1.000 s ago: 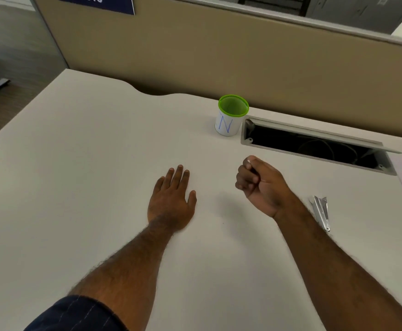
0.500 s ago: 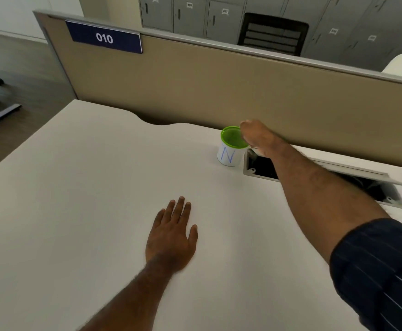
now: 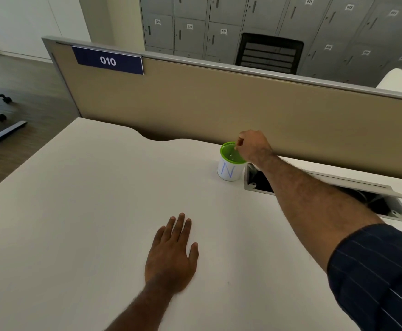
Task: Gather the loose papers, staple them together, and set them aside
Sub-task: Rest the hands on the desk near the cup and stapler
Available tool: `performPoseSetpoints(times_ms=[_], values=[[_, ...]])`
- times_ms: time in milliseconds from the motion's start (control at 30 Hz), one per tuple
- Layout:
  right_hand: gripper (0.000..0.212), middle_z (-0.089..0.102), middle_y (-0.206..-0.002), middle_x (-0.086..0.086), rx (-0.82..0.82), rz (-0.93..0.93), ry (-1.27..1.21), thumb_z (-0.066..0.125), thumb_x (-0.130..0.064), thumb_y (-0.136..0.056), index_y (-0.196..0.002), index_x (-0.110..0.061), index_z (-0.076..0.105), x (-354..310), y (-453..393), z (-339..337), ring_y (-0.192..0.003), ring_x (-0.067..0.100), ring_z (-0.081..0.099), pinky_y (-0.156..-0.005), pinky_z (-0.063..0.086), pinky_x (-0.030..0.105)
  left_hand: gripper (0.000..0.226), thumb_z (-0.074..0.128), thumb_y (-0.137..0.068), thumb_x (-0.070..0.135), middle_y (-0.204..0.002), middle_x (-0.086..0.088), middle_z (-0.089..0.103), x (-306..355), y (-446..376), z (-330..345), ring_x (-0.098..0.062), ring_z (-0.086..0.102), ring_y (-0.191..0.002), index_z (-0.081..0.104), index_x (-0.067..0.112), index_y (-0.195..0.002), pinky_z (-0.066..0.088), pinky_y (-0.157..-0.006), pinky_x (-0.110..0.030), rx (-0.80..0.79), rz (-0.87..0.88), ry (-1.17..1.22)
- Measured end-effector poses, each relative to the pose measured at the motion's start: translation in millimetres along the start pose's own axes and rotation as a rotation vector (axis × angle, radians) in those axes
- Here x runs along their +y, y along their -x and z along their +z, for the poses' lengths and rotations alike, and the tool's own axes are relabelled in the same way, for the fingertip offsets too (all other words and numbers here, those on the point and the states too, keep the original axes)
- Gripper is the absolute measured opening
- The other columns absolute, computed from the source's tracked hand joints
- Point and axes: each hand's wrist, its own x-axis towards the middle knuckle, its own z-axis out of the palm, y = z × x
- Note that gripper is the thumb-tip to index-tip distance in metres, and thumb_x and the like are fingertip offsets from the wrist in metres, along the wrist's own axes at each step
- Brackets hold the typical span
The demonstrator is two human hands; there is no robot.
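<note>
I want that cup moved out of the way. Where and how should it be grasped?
Wrap the cup's white side wall from its left, probably below the green rim. It stands upright and round, the right hand is bunched over its mouth, and the cable hatch crowds its right.

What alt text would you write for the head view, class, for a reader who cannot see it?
A person's right hand reaches over a green-rimmed cup marked N at the back of a white desk, fingers pinched above its mouth. The left hand lies flat on the desk.
</note>
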Motion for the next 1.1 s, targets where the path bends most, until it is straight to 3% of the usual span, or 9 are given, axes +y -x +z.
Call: performPoseSetpoints(times_ms=[167, 267, 367, 533, 600, 700, 800, 967, 1100], values=[[0.024, 0.070, -0.108, 0.009, -0.039, -0.030, 0.036, 0.054, -0.004, -0.083, -0.095, -0.015, 0.073, -3.4, 3.1, -1.5, -0.102, 0.030, 0.062, -0.088, 0.050, 0.030, 0.067, 0.014, -0.095, 0.053, -0.164, 0.010, -0.003, 0.2, -0.7, -0.7, -0.010, -0.005, -0.150, 0.008, 0.027, -0.157, 0.001, -0.122, -0.032, -0.002, 0.003, 0.007], [0.015, 0.068, -0.105, 0.013, 0.021, -0.015, 0.044, 0.059, -0.009, -0.083, -0.093, -0.010, 0.070, -4.7, 5.3, -1.9, -0.099, 0.031, 0.060, -0.081, 0.048, 0.031, 0.067, 0.016, -0.096, 0.053, -0.164, 0.008, 0.002, 0.9, -0.7, -2.1, -0.011, 0.000, -0.151, 0.012, 0.026, -0.157, 0.003, -0.121, -0.033, 0.004, 0.004, 0.008], [0.029, 0.061, -0.111, 0.017, 0.015, -0.034, 0.066, 0.056, 0.000, -0.077, -0.103, -0.008, 0.066, -2.2, 8.9, -0.6, -0.102, 0.034, 0.058, -0.083, 0.046, 0.033, 0.067, 0.016, -0.096, 0.053, -0.164, 0.008, 0.003, 1.4, -1.1, -3.5, -0.012, 0.001, -0.151, 0.013, 0.025, -0.157, 0.003, -0.121, -0.033, 0.002, 0.007, 0.004], [0.016, 0.059, -0.105, 0.019, 0.373, 0.134, -0.122, 0.047, -0.006, -0.084, -0.095, -0.002, 0.059, 0.9, 27.3, 0.6, -0.090, 0.034, 0.055, -0.075, 0.040, 0.036, 0.068, 0.012, -0.095, 0.053, -0.165, 0.007, 0.000, 0.2, -1.7, -2.3, -0.013, -0.001, -0.152, 0.009, 0.025, -0.157, 0.002, -0.122, -0.033, -0.016, 0.000, -0.031], [0.020, 0.067, -0.097, 0.016, 0.407, 0.165, -0.269, 0.048, -0.004, -0.081, -0.093, -0.003, 0.063, -0.7, 39.7, -6.6, -0.089, 0.030, 0.059, -0.073, 0.039, 0.029, 0.068, 0.012, -0.095, 0.053, -0.165, 0.007, 0.002, 0.1, -3.4, -2.9, -0.014, 0.001, -0.152, 0.010, 0.025, -0.157, 0.003, -0.122, -0.033, -0.019, 0.001, -0.037], [0.019, 0.072, -0.085, 0.008, 0.352, 0.220, -0.526, 0.055, -0.011, -0.078, -0.089, -0.012, 0.071, -3.9, 83.0, -10.5, -0.075, 0.017, 0.065, -0.068, 0.050, 0.019, 0.068, 0.011, -0.095, 0.054, -0.165, 0.006, 0.002, -0.7, -3.1, -2.2, -0.014, 0.001, -0.152, 0.009, 0.025, -0.157, 0.003, -0.122, -0.033, -0.030, 0.003, -0.032], [0.014, 0.074, -0.080, -0.002, 0.136, 0.256, -0.652, 0.061, -0.018, -0.080, -0.085, -0.021, 0.073, -1.5, 157.3, 9.6, -0.070, 0.009, 0.070, -0.073, 0.056, 0.024, 0.068, 0.013, -0.095, 0.053, -0.165, 0.006, 0.003, -0.4, -2.9, -1.5, -0.014, 0.002, -0.152, 0.010, 0.025, -0.157, 0.004, -0.123, -0.035, -0.036, -0.001, -0.025], [0.012, 0.074, -0.087, -0.006, -0.109, 0.338, -0.645, 0.066, -0.020, -0.086, -0.092, -0.026, 0.074, 8.3, 279.7, 52.2, -0.076, 0.001, 0.068, -0.073, 0.046, 0.004, 0.068, 0.015, -0.095, 0.052, -0.166, 0.004, 0.005, -0.3, -4.4, -1.6, -0.016, 0.003, -0.152, 0.012, 0.024, -0.157, 0.006, -0.123, -0.036, -0.050, -0.006, -0.026], [0.017, 0.071, -0.096, -0.005, -0.079, 0.200, -0.460, 0.062, -0.019, -0.091, -0.104, -0.018, 0.073, 8.9, 336.2, 68.2, -0.091, 0.010, 0.065, -0.082, 0.043, 0.012, 0.067, 0.017, -0.096, 0.051, -0.166, 0.003, 0.006, -0.2, -2.9, -2.5, -0.017, 0.004, -0.152, 0.012, 0.023, -0.157, 0.006, -0.123, -0.036, -0.055, -0.003, -0.032]])
